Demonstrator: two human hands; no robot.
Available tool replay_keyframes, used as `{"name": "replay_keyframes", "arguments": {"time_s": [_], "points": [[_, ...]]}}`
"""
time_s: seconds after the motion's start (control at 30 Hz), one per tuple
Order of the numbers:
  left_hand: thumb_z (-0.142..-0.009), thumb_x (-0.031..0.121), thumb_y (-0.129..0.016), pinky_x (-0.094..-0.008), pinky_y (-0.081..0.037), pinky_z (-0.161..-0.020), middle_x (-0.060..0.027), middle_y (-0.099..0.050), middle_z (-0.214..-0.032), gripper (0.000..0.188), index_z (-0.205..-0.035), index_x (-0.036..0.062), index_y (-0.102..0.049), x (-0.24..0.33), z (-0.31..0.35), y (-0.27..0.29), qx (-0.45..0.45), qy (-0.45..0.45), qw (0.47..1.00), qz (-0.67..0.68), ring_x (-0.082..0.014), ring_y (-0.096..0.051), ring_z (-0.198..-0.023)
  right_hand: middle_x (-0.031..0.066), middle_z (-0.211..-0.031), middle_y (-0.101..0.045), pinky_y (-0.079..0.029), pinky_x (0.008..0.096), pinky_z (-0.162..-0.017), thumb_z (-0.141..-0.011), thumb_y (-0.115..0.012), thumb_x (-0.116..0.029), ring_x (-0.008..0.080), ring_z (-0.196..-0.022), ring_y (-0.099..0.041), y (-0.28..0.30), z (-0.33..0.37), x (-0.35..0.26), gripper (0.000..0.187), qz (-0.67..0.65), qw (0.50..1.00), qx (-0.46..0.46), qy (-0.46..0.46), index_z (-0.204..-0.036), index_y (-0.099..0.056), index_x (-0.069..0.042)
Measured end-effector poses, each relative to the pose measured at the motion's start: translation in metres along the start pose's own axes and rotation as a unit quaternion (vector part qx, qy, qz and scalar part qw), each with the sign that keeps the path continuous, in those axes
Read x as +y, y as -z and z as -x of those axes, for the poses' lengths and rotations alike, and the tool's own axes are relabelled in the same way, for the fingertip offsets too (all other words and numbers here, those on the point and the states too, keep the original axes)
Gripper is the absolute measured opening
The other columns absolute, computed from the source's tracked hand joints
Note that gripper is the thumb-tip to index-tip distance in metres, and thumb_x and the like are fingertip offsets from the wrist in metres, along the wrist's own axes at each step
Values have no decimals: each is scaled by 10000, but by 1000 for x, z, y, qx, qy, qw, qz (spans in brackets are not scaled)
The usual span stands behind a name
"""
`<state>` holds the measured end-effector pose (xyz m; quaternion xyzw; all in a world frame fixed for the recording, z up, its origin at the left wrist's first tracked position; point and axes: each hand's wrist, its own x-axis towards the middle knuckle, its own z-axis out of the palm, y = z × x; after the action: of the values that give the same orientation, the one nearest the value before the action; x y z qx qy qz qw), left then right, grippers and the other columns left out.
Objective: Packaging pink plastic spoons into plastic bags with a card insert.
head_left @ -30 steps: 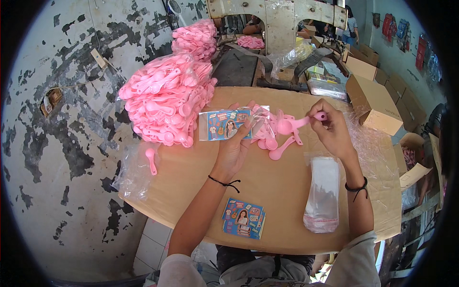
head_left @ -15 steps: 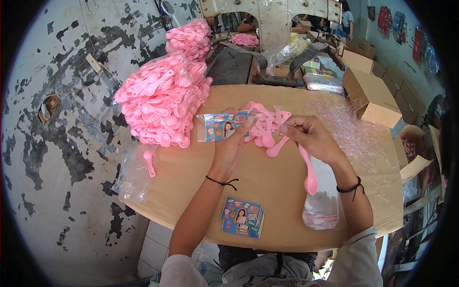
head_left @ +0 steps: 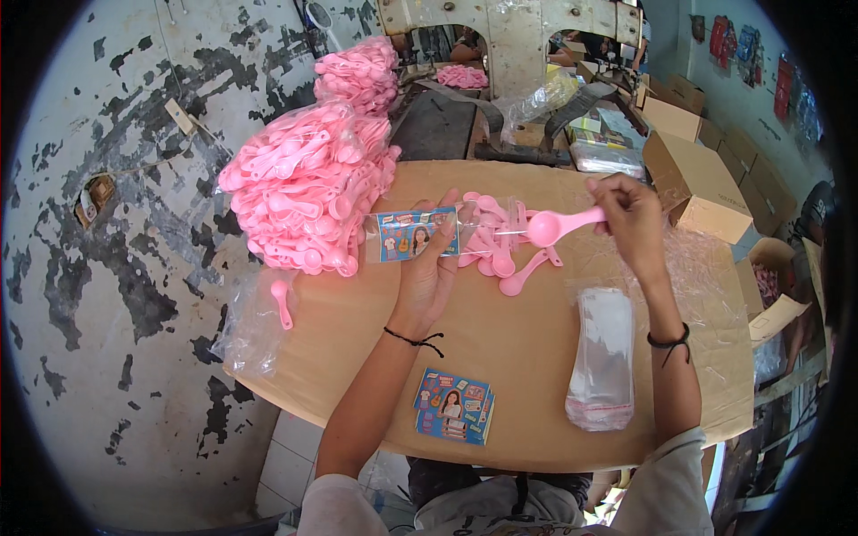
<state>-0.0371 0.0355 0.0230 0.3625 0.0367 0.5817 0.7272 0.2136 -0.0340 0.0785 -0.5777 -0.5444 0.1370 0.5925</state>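
the left hand (head_left: 427, 272) has its thumb laid over a small clear plastic bag (head_left: 372, 239) with a blue rectangular printed card (head_left: 391, 241) inside, gripping it with the other fingers mostly hidden behind. the thumb and fingers of the right hand (head_left: 633, 219) are pinched together on the handle end of a pink plastic measuring spoon (head_left: 545, 229), held up over the table with its round bowl pointing left, toward the bag; whether the bowl touches the clear film, i cannot tell. behind and below it, a loose heap of pink plastic spoons (head_left: 505, 259) lies on the brown cardboard-covered table (head_left: 509, 357). nearer the person sit a small stack of blue printed cards (head_left: 454, 406) and, to its right, a long stack of clear flat plastic sleeves (head_left: 601, 357). at left, a bulging transparent sack of pink spoons (head_left: 304, 192) stands behind a single pink spoon (head_left: 282, 304) lying beside crumpled clear plastic sheeting (head_left: 246, 330).
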Motion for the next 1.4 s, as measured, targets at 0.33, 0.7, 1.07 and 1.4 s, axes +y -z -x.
{"name": "replay_keyframes", "arguments": {"time_s": [0.33, 0.7, 1.07, 1.4], "points": [[-943, 17, -554, -374, -435, -1080, -151, -384, -1472, 410, -1304, 125, -393, -23, 12, -10, -46, 38, 995, -77, -259, -437, -1328, 51, -635, -607, -449, 246, -471, -938, -631, -155, 70, -535, -568, -43, 27, -12, 211, -62, 991, -112, -43, -860, -607, 40], [-964, 81, -552, -352, -482, -1021, -109, -424, -1432, 487, -1398, 85, -331, -24, 15, -5, -35, 84, 996, -23, -227, -467, -1285, 16, -699, -607, -425, 237, -545, -905, -654, -91, 53, -624, -522, -36, 34, -32, 115, -24, 981, -178, 70, -898, -622, 18], [-1023, 366, -432, -398, -278, -1142, -175, -396, -1455, 508, -1403, 40, -347, -4, -7, 9, -8, 91, 975, -202, -248, -382, -1360, 95, -677, -595, -418, 278, -511, -803, -703, -50, 135, -547, -530, 19, 42, -85, 99, 180, 961, -146, 150, -821, -631, 16], [-870, 173, -686, -410, -255, -1140, -181, -279, -1511, 764, -1469, -7, -246, -34, 35, -43, -291, 8, 831, -474, -260, -289, -1408, 127, -651, -654, -486, 305, -522, -861, -673, -106, 202, -528, -625, -15, 44, -76, 159, 94, 979, -152, 97, -805, -652, 42]]}}
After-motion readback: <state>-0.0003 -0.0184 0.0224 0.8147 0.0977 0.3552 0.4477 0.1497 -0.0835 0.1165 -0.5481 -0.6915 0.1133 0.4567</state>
